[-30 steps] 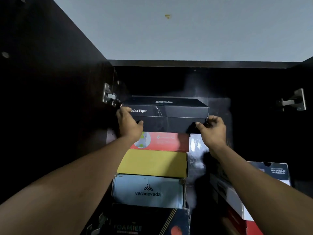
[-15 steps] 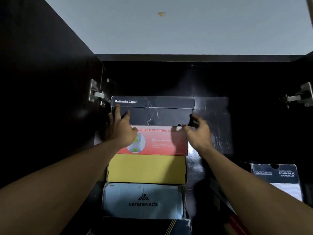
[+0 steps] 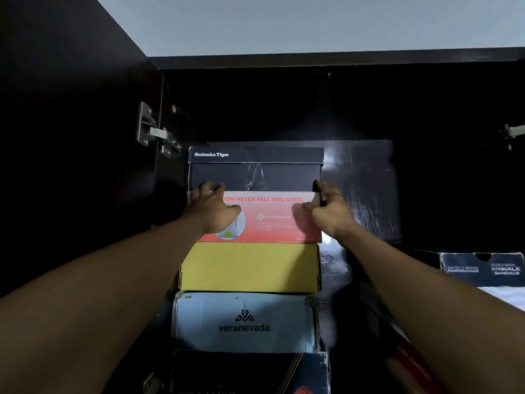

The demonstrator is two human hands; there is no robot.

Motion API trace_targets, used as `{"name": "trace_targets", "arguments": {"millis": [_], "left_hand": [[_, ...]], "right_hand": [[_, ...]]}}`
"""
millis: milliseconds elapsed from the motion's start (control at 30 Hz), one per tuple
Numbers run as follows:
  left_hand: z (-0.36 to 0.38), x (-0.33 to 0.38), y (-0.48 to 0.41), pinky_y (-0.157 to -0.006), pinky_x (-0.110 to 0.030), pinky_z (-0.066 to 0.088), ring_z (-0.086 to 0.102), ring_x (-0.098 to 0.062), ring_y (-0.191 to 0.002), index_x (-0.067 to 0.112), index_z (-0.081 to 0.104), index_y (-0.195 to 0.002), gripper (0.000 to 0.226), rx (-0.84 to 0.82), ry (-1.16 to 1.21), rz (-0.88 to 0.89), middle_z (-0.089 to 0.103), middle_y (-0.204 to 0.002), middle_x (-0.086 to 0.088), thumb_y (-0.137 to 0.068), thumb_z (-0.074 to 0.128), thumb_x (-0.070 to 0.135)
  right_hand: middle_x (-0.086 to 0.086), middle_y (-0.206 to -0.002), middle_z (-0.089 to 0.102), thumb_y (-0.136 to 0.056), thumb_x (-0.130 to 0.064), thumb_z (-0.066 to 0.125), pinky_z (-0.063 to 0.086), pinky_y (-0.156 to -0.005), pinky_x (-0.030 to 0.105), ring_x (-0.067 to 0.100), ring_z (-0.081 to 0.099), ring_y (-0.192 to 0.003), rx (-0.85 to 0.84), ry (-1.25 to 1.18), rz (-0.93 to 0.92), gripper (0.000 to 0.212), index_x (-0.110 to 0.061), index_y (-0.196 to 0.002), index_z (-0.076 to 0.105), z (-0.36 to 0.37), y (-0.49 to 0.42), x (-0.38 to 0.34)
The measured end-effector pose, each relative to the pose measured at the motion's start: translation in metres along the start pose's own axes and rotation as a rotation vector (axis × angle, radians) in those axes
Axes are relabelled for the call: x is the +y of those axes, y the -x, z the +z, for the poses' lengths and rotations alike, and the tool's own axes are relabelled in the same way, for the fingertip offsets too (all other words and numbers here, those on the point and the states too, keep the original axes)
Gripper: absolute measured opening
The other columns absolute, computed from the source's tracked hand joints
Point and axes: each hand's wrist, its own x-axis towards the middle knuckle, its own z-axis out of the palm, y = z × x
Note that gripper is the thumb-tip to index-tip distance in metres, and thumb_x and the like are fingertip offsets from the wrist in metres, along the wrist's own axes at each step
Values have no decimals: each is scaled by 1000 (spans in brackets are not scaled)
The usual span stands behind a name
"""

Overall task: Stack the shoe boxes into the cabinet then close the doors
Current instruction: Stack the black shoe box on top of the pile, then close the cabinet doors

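Note:
A black Onitsuka Tiger shoe box (image 3: 255,169) sits on top of a stack inside the dark cabinet (image 3: 284,103). Below it lie a red box (image 3: 272,220), a yellow box (image 3: 250,265), a light blue veranevada box (image 3: 244,322) and a dark box (image 3: 250,373). My left hand (image 3: 213,209) rests at the black box's lower left corner with fingers spread. My right hand (image 3: 329,206) touches its lower right corner, thumb against the red box. Whether either hand still grips the black box is unclear.
The left cabinet door (image 3: 71,137) stands open on a metal hinge (image 3: 153,132); another hinge (image 3: 511,132) shows at the right edge. A dark Skechers box (image 3: 483,268) sits lower right inside. A dark gap lies between the stack and that box.
The black box went from being held above the stack to resting on the red box, pushed back. Both hands slid down to its lower corners.

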Motion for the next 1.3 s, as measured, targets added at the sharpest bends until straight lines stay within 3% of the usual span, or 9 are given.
{"name": "trace_targets", "arguments": {"millis": [133, 233, 333, 467, 633, 900, 1033, 1200, 1300], "left_hand": [[5, 1, 5, -123, -45, 10, -3, -30, -152, 21, 9, -158, 82, -18, 3, 3, 2, -166, -1, -94, 48, 53], [0, 3, 16, -121, -45, 19, 9, -31, -150, 18, 14, -157, 81, 13, 13, 24, 15, -163, -6, -92, 52, 50], [-12, 6, 31, -119, -46, 24, 12, -29, -149, 17, 16, -156, 83, 9, 0, 42, 18, -161, -6, -91, 55, 50], [-35, 13, 58, -117, -47, 26, 8, -24, -151, 21, 12, -157, 87, -45, -10, 42, 10, -164, -1, -89, 54, 53], [-67, 28, 103, -119, -45, 24, 6, -24, -153, 25, 8, -158, 89, -79, 32, 77, 1, -166, 1, -89, 55, 53], [-134, 40, 191, -120, -41, 26, 10, -20, -153, 25, 7, -158, 88, -65, 66, 170, 1, -166, 4, -90, 55, 53], [-200, 45, 240, -121, -42, 25, 11, -19, -153, 28, 5, -158, 86, -53, 75, 198, -1, -166, 7, -92, 54, 52], [-294, 32, 317, -111, -37, 38, 33, -16, -143, 31, 20, -155, 77, 116, 69, 277, 20, -161, 10, -90, 56, 51], [-339, 12, 350, -99, -35, 48, 56, -18, -118, 31, 26, -153, 69, 196, 26, 283, 28, -156, 8, -93, 56, 48]], "right_hand": [[-2, -163, 20, -93, -24, 64, 18, -124, 30, 19, 25, -149, -64, 39, 2, 68, -19, -154, 33, -6, 3, -2], [-1, -163, 24, -91, -29, 66, 27, -122, 37, 25, 31, -147, -106, 58, -12, 72, -21, -154, 32, -15, 11, -9], [1, -165, 19, -91, -30, 67, 24, -123, 41, 26, 25, -150, -114, 119, -16, 78, -21, -156, 26, -28, 27, -19], [7, -165, 12, -91, -26, 68, 19, -121, 35, 27, 18, -151, -168, 276, -57, 84, -15, -158, 17, -46, 53, -43], [7, -166, 9, -93, -28, 66, 12, -121, 35, 23, 5, -154, -218, 282, -63, 84, -20, -159, 14, -68, 98, -83], [2, -166, 9, -93, -40, 65, 13, -121, 30, 19, 10, -153, -264, 243, -113, 86, -20, -158, 12, -113, 177, -154], [4, -164, 17, -92, -40, 65, 19, -123, 34, 21, 18, -152, -226, 182, -135, 84, -19, -157, 17, -132, 209, -191], [1, -161, 25, -92, -39, 66, 34, -116, 47, 24, 33, -145, -247, 30, -128, 78, -27, -155, 22, -125, 270, -244], [-2, -160, 27, -92, -37, 66, 36, -115, 46, 21, 34, -145, -305, -77, -142, 75, -29, -154, 24, -97, 315, -275]]}}
